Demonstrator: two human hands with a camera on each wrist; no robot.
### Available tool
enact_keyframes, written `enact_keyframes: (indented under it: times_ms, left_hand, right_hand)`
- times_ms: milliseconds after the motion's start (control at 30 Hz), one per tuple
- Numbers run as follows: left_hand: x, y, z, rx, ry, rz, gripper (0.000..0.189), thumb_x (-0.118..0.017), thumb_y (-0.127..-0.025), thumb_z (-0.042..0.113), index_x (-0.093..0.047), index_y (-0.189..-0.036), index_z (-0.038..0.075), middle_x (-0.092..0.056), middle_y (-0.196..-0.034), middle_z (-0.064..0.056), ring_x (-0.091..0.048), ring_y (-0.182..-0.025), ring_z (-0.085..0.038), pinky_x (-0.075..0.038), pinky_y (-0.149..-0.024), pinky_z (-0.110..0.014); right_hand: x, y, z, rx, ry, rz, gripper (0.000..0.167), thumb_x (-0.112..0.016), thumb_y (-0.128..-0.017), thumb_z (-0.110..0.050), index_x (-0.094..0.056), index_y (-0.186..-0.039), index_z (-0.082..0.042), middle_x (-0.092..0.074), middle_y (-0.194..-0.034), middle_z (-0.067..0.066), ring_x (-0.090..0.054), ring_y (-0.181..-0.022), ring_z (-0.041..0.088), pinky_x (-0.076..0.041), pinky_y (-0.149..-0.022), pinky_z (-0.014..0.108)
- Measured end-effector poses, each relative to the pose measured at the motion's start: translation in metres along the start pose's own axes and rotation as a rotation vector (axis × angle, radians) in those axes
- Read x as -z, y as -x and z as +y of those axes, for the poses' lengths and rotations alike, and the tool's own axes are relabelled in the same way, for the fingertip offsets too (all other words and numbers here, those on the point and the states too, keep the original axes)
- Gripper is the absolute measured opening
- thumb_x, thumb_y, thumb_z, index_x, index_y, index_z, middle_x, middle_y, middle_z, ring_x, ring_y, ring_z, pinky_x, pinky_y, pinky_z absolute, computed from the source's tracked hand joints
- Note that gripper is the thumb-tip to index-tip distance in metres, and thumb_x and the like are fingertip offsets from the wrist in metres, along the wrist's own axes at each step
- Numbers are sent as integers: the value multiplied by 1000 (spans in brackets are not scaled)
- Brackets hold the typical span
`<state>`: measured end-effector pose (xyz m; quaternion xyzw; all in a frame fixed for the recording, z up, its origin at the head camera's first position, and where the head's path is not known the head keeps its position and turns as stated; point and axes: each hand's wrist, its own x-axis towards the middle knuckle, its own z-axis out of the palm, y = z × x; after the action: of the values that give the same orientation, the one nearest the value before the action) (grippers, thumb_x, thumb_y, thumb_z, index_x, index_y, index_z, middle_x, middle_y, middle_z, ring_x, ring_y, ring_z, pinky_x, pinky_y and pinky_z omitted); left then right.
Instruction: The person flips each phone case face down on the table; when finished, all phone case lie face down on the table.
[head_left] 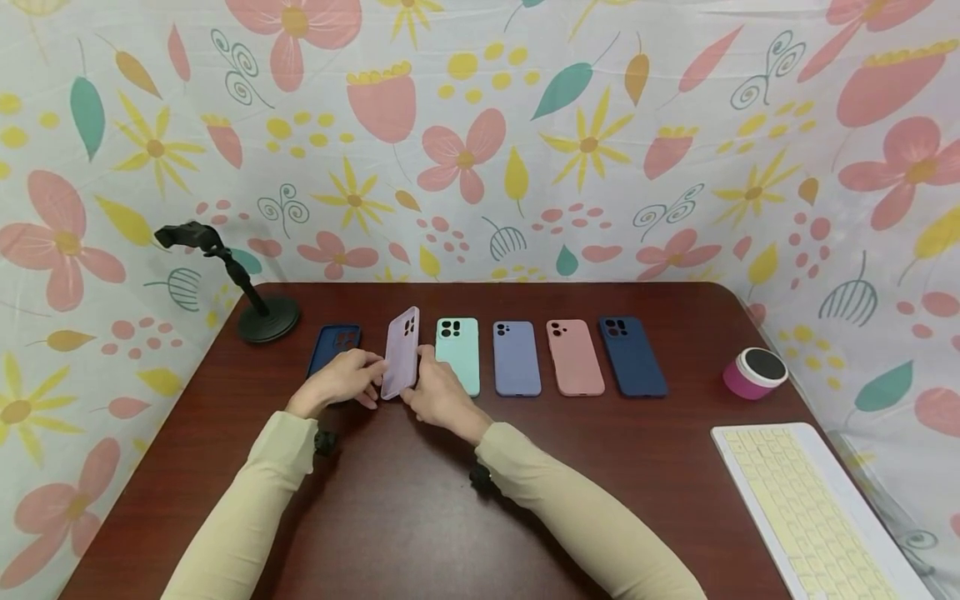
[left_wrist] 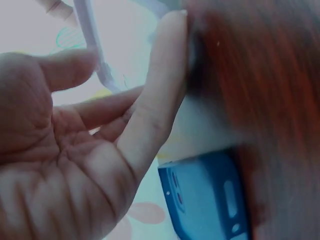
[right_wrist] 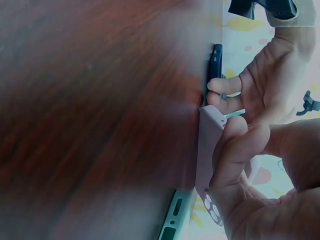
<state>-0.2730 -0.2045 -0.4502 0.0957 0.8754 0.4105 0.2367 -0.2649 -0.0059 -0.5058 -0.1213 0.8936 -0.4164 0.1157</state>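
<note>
A lilac phone case (head_left: 400, 354) stands tilted on its lower edge between both hands, its hollow side turned partly toward the head camera. My right hand (head_left: 442, 393) grips it by the right side, with the thumb near the bottom corner. On the opposite edge, my left hand (head_left: 343, 382) holds it between thumb and fingers; in the left wrist view the thumb (left_wrist: 72, 69) meets the rim. A dark blue case (head_left: 327, 343) lies hollow side up beyond the left hand, partly covered by it. Just right of the right hand lies a mint green case (head_left: 463, 357), back up.
Farther right lie a periwinkle case (head_left: 517, 360), a pink case (head_left: 576, 358) and another dark blue case (head_left: 633, 357), all back up. A black stand (head_left: 268, 318) is at the back left. At the right are a pink jar (head_left: 752, 375) and a white keyboard (head_left: 806, 500).
</note>
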Motion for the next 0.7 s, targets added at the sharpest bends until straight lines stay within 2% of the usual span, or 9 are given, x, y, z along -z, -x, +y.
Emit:
enact_keyframes:
  times_ms: [100,167,300,533,567,700]
  left_hand:
    - [-3,-1,4,39,30,49,60,-47,-118,39,-60,-137,-16,-68,-105,-21,-75,-71,-15,-69,-72,-37]
    - [-5,-2,5,68,40,72,69,-48,-116,49,-59,-139,-15,-70,-105,-22,-76,-68,-15,-69,-72,-38]
    - [-7,-4,8,106,68,78,80,-49,-113,60,-58,-140,-14,-71,-105,-21,-76,-66,-14,-69,-72,-37]
    - [-9,-7,10,111,126,70,74,-62,-108,57,-63,-133,-12,-72,-103,-17,-76,-72,-14,-69,-73,-35]
    - [-9,-8,10,108,138,68,74,-63,-107,56,-63,-133,-13,-72,-104,-18,-76,-73,-14,-69,-74,-35]
    - [-8,-7,6,95,208,45,72,-65,-108,52,-62,-135,-14,-74,-106,-19,-78,-79,-16,-69,-77,-37]
  right_hand:
    - [0,2,-1,11,-6,7,83,-76,-102,-16,-25,-167,-5,-69,-71,1,-68,-50,13,-55,-50,29]
    - [2,6,-6,17,-12,11,82,-75,-102,-15,-26,-166,-5,-69,-70,0,-68,-50,13,-55,-50,29]
    - [9,16,-20,27,-26,13,79,-73,-103,-14,-26,-166,-3,-69,-71,2,-67,-51,13,-54,-52,29]
    - [15,30,-37,46,-64,-22,63,-67,-105,-3,-33,-157,-4,-69,-70,6,-67,-49,16,-57,-49,30]
    - [10,26,-31,64,-49,-13,62,-68,-105,-7,-33,-156,-6,-69,-71,4,-66,-49,14,-56,-50,28]
    - [12,30,-38,54,-76,-21,61,-68,-106,-6,-34,-157,-4,-70,-72,4,-67,-48,14,-57,-49,28]
